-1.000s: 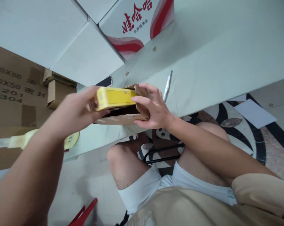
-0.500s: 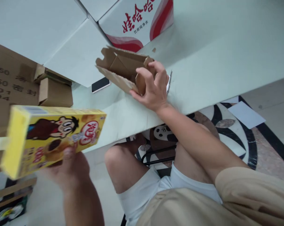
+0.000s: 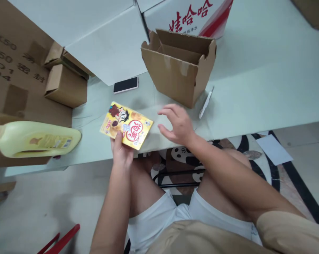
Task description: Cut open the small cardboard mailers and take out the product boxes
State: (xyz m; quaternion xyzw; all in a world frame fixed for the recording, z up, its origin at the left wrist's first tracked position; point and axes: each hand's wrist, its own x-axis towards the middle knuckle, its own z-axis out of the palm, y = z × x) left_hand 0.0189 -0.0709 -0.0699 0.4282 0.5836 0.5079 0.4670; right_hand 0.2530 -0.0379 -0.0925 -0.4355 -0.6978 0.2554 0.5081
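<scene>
My left hand (image 3: 122,153) grips a yellow snack box (image 3: 129,126) with a cartoon figure and red lettering, held over the table's near edge. The thumb lies on the box's front face and the other fingers are behind it. To the right of the box, my right hand (image 3: 177,124) is held with fingers curved and apart, nothing between them. Just beyond that hand stands an open-topped brown cardboard box (image 3: 172,76), its upper edge torn and notched. A slim white utility knife (image 3: 206,104) lies on the table to the right of the cardboard box.
A smartphone (image 3: 126,85) lies at the back left of the table (image 3: 267,88). A pale yellow bottle (image 3: 40,138) and small brown cartons (image 3: 66,84) are on the left. White cartons (image 3: 106,46) and a red-and-white water carton (image 3: 159,21) stand behind.
The yellow snack box has come from the far left to in front of me in my left hand. My right hand has let go of the cardboard box, which now stands upright.
</scene>
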